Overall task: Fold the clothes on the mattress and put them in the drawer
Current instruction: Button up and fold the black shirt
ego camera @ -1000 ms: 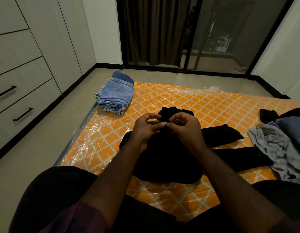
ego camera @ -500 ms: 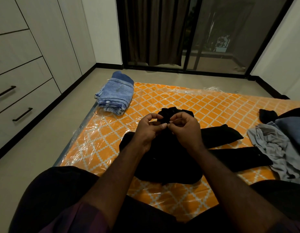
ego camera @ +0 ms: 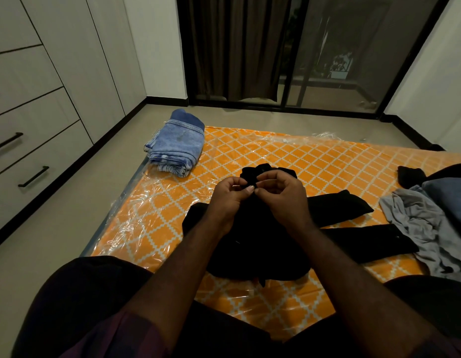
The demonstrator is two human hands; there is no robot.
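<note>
So we're sitting at the edge of the mattress (ego camera: pixel 314 161), with the black shirt (ego camera: pixel 250 254) spread on it right in front of us. Our left hand (ego camera: pixel 228 200) and right hand (ego camera: pixel 283 200) meet near the collar end, each grip pinching a bit of black fabric between thumb and fingertips. Folded jeans (ego camera: pixel 177 146) sit on the far left corner, a crumpled grey garment (ego camera: pixel 417 220) lies off to the right, and the drawers (ego camera: pixel 30 156) along the left wall are closed.
</note>
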